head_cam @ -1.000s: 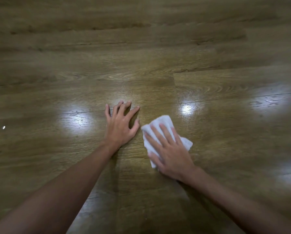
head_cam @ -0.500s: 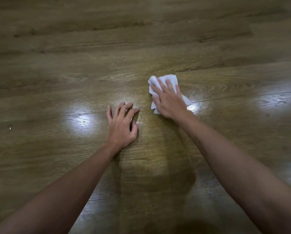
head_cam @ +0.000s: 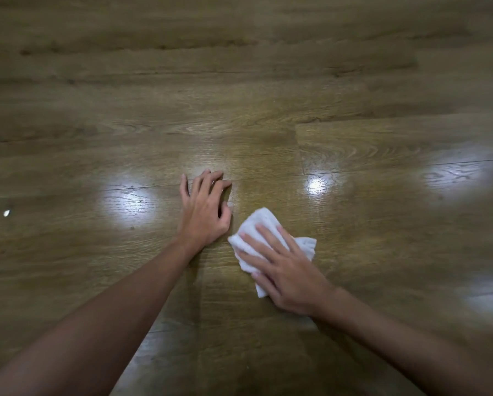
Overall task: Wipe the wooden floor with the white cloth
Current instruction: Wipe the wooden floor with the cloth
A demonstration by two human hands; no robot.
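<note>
A folded white cloth lies flat on the wooden floor, just right of centre. My right hand presses down on it with straight, spread fingers and covers most of its near half. My left hand rests on the bare floor right beside the cloth's left edge, with its fingers spread and bent at the knuckles and nothing in it. Both forearms reach in from the bottom of the view.
Bright reflections of ceiling lights shine on the planks to the left, the right and the far right. A small white speck lies on the floor at the far left. Plank seams run across the view.
My right hand has pulled the cloth back toward me from its far position half a second ago. My left hand has stayed in place.
</note>
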